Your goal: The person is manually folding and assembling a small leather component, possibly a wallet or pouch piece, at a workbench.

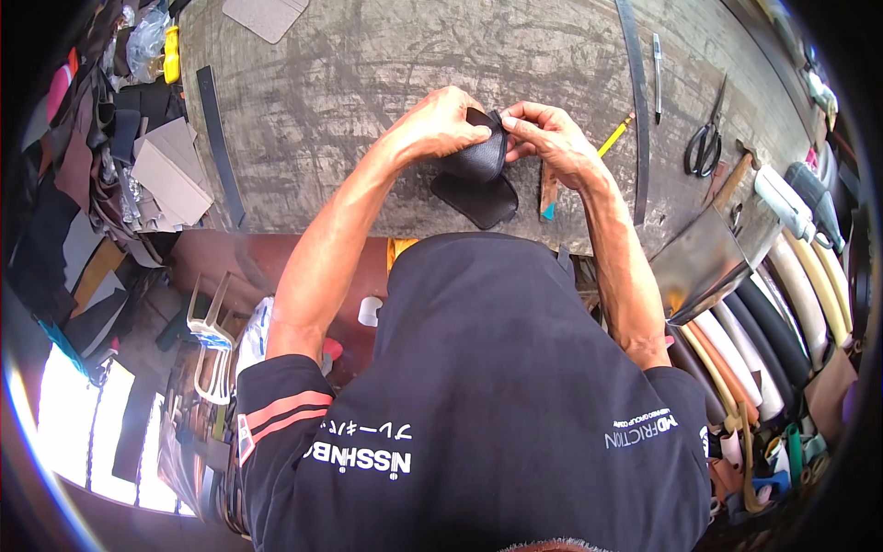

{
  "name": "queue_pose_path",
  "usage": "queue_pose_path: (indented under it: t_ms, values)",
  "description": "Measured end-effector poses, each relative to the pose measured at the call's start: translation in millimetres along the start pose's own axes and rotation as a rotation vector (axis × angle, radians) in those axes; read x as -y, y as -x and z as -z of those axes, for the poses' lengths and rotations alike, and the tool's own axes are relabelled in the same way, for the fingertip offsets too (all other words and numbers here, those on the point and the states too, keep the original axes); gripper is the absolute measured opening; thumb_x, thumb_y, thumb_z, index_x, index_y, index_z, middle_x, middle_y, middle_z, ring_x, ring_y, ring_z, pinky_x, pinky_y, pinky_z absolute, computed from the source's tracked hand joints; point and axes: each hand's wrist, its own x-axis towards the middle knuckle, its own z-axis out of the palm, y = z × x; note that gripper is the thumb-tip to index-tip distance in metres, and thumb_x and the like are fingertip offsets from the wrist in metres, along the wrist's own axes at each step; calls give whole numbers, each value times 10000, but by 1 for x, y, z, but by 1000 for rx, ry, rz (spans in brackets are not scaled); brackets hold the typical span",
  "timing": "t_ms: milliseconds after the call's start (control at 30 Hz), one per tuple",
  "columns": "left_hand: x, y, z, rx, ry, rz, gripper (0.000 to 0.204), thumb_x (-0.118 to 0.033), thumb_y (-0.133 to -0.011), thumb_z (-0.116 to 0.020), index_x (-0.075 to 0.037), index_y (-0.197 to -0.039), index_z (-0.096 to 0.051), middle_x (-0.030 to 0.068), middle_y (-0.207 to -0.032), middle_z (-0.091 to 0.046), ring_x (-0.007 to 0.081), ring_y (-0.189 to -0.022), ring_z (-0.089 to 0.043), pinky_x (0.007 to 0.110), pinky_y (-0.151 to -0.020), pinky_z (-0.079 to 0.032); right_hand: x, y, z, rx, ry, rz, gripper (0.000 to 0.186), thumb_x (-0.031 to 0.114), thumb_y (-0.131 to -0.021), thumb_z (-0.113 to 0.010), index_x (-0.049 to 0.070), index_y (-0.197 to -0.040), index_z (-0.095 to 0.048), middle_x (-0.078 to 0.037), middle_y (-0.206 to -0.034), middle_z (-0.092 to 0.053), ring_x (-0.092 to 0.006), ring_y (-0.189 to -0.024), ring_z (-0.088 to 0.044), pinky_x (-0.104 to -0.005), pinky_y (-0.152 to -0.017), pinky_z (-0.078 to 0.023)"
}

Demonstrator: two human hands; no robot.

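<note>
A black leather piece [478, 158], curved over on itself, is held up between my two hands at the near part of the worktable. My left hand [443, 121] grips its upper left side, thumb pressed on the face. With thumb and fingertips closed, my right hand [544, 136] pinches its upper right edge. Below it, a black flap with rounded corners [478, 199] spreads over the table; I cannot tell whether the two are joined. Close to my right wrist lie a flat tool with a teal end [549, 198] and a yellow pencil [614, 138], each partly covered.
On the wooden worktable [331, 83], dark strips [219, 147] lie left and right [635, 120]. A pen [658, 78], black scissors [706, 138] and a hammer [736, 177] are to the right. Leather scraps [170, 175] pile up left; material rolls [773, 331] stand lower right.
</note>
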Motion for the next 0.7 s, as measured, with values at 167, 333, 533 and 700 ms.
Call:
queue_pose_path:
  t_ms: [167,333,533,700]
  values:
    - [-2,2,-10,28,-41,8,285,-227,-760,-682,32,-877,-704,82,-655,-632,130,-624,-567,354,-576,-462,-12,16,-6,-54,-44,48,252,192,-978,-636,-14,-1124,-641,-49,-875,-650,-99,-753,-637,-245,-710,-570]
    - [-8,2,-16,76,-92,15,267,-223,-753,-686,41,-792,-662,68,-614,-579,127,-594,-524,358,-547,-431,-26,24,-4,-28,-87,49,252,188,-966,-657,2,-1133,-627,-24,-929,-638,-89,-781,-641,-240,-706,-578]
    - [-11,3,-21,84,-94,15,287,-210,-718,-690,65,-791,-651,144,-615,-593,170,-597,-564,391,-562,-456,-31,31,-7,-43,-102,50,247,225,-988,-624,3,-1095,-642,-25,-899,-652,-79,-753,-625,-232,-714,-553]
    - [-8,0,-24,103,-107,5,284,-205,-703,-686,66,-780,-650,128,-597,-586,157,-586,-558,382,-546,-452,-37,32,-6,-31,-80,69,243,244,-997,-609,17,-1075,-642,-13,-887,-649,-72,-752,-615,-235,-709,-543]
